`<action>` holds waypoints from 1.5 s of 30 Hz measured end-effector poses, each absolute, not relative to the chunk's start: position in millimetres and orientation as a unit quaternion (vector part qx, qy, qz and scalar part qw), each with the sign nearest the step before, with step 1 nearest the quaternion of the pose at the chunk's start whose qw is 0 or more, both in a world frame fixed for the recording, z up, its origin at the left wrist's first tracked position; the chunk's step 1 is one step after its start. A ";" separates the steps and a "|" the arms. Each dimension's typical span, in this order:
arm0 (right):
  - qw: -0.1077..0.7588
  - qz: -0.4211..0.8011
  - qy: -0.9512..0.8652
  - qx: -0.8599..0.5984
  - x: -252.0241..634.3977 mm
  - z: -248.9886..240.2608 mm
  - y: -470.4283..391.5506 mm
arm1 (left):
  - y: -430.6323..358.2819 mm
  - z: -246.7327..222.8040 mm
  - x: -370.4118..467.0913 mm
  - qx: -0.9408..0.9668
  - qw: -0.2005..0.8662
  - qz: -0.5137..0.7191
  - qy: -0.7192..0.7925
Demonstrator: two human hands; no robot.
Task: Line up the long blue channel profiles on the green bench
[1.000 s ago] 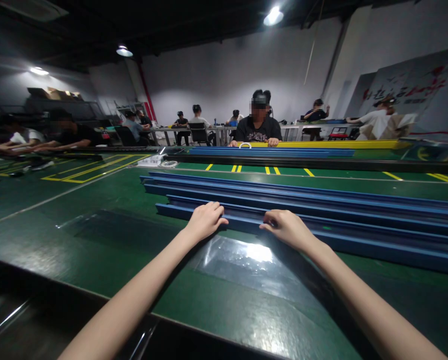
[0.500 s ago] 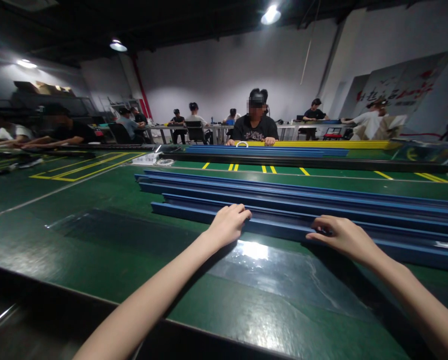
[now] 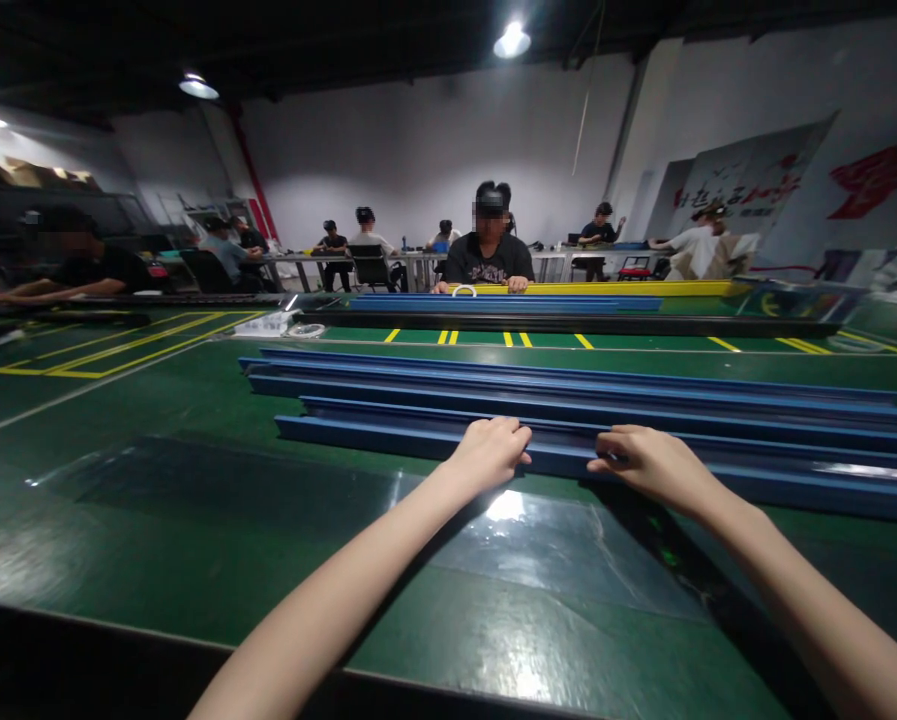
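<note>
A long blue U-shaped channel (image 3: 388, 437) lies lengthwise across the green table in front of me. My left hand (image 3: 491, 452) is closed over its near wall, fingers curled into the groove. A short way to the right, my right hand (image 3: 647, 462) pinches the same wall, thumb on the outer side and fingers inside. Whether anything small sits under the fingers is hidden. Beyond this piece, nearly parallel, lie more blue channels (image 3: 433, 378). A bright, glossy strip (image 3: 868, 471) shows in the near channel to the right of my right hand.
Clear plastic sheeting (image 3: 553, 545) lies flat between my forearms and the channel. Farther back are a black rail (image 3: 568, 323), blue strips (image 3: 508, 303) and a yellow bar (image 3: 605, 289). A co-worker (image 3: 489, 255) sits across the table, hands at the yellow bar.
My left hand has slid right along the channel, so the gap between my hands is narrower. The right hand stays at nearly the same place on it. The camera view has turned slightly right.
</note>
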State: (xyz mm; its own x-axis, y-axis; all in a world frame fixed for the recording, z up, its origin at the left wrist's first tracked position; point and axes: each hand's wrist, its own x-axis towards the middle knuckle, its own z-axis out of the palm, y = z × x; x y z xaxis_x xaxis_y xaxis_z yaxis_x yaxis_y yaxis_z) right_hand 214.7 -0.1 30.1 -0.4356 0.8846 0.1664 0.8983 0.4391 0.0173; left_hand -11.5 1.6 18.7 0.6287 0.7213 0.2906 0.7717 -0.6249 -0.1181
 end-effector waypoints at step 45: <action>0.092 -0.048 -0.822 -0.560 190.4 32.2 1.8 | 6.6 26.7 -22.9 -0.878 0.091 -0.083 -0.463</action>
State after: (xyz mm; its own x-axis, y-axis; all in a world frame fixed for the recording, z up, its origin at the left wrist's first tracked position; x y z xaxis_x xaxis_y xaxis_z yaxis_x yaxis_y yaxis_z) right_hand 190.4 1.8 32.2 -0.3550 0.9121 0.2050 0.9298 0.3673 -0.0240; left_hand -22.9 6.6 26.7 0.5583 0.7973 0.2295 0.8274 -0.5554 -0.0834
